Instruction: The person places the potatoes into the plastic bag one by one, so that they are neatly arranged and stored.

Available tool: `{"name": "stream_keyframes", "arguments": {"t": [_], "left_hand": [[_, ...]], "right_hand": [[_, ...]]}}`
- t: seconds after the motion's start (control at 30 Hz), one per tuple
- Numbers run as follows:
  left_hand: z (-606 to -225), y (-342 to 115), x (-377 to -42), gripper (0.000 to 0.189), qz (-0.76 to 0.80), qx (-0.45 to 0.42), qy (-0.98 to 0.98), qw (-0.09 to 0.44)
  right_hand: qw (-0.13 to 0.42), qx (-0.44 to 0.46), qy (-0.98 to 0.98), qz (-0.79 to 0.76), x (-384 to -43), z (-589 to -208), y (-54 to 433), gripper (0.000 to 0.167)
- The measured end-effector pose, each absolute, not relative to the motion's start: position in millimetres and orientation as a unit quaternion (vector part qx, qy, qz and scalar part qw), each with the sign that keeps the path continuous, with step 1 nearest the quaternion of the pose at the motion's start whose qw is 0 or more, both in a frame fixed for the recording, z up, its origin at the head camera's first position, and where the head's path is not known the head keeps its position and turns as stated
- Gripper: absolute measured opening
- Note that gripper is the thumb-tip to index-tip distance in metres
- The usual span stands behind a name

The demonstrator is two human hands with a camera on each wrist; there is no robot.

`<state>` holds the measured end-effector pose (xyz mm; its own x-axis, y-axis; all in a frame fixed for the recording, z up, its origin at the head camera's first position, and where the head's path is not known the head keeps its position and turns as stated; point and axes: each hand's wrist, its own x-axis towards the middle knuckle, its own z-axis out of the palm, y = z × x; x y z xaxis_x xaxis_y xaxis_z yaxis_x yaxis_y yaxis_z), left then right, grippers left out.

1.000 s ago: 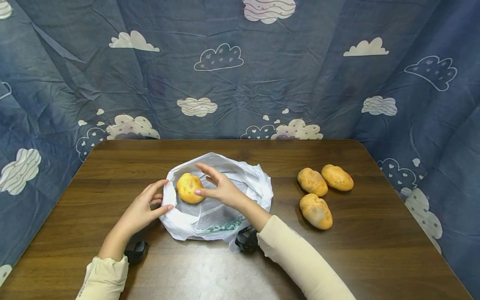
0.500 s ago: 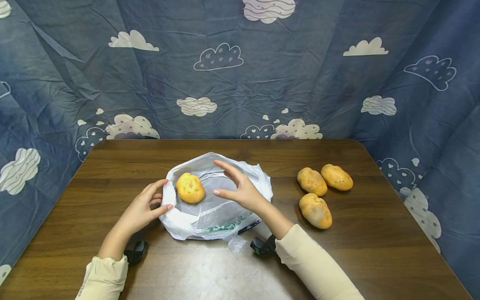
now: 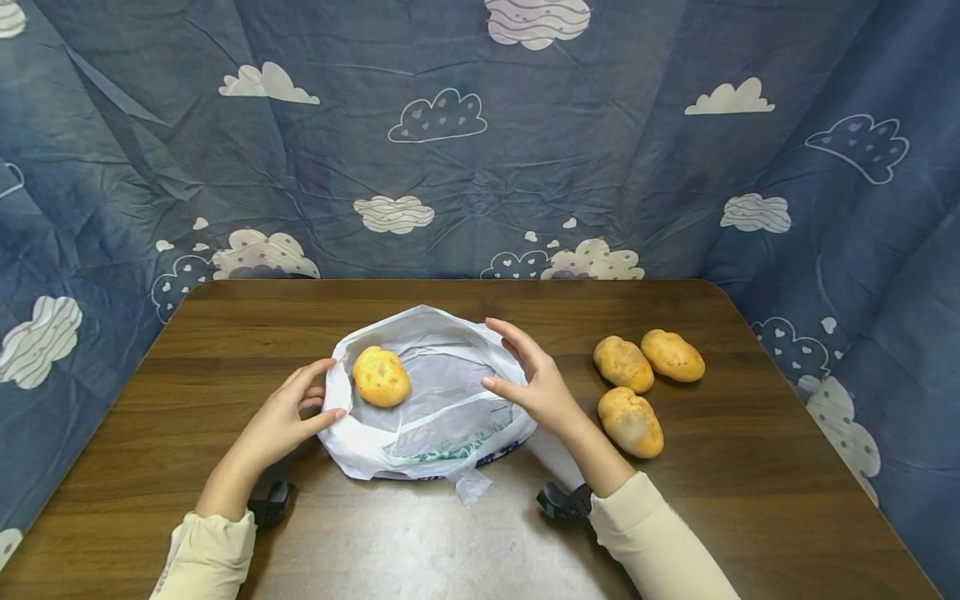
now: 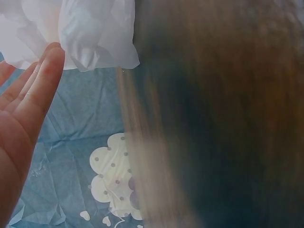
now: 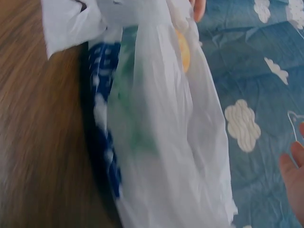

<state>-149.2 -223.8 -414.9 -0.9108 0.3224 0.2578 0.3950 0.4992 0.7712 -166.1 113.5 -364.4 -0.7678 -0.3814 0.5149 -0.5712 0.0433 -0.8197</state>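
A white plastic bag (image 3: 450, 417) with green and dark blue print lies on the table, its mouth spread wide. One yellow potato (image 3: 381, 377) sits inside it at the left. My left hand (image 3: 281, 421) touches the bag's left rim with fingertips and thumb spread apart; in the left wrist view its straight fingers (image 4: 47, 76) lie against the white plastic. Over the right side of the bag hovers my right hand (image 3: 543, 387), thumb and fingers apart and holding nothing. Only some of its fingers (image 5: 297, 154) show at the right wrist view's edge.
Three more potatoes lie close together right of the bag: one nearer the front (image 3: 632, 422), one behind it (image 3: 624, 364) and one at the far right (image 3: 673, 356). The brown wooden table (image 3: 750, 500) ends against a blue cloud-print curtain (image 3: 480, 183).
My right hand has let go of the potato in the bag and moved right, across the bag's mouth to its right side. The left hand and the potatoes stay in place.
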Motion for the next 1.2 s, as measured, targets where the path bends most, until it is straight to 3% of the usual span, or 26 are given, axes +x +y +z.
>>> {"name": "stream_keyframes", "arguments": {"t": [0.4,0.8,1.2], "left_hand": [[-418.2,-225.4,-148.4,0.066,-0.45,-0.202,-0.869,0.047],[-416.7,-226.5,-149.9,0.066,-0.446,-0.2,-0.872,0.032],[-418.0,-225.8,-152.0,0.067,-0.453,-0.201,-0.868,0.03]], "right_hand": [[0.123,0.289,-0.727,0.61,-167.0,-400.3,163.2,0.068],[0.147,0.246,-0.761,0.582,-142.6,-387.1,198.3,0.064],[0.172,0.206,-0.792,0.549,-138.0,-407.4,232.5,0.066]]}}
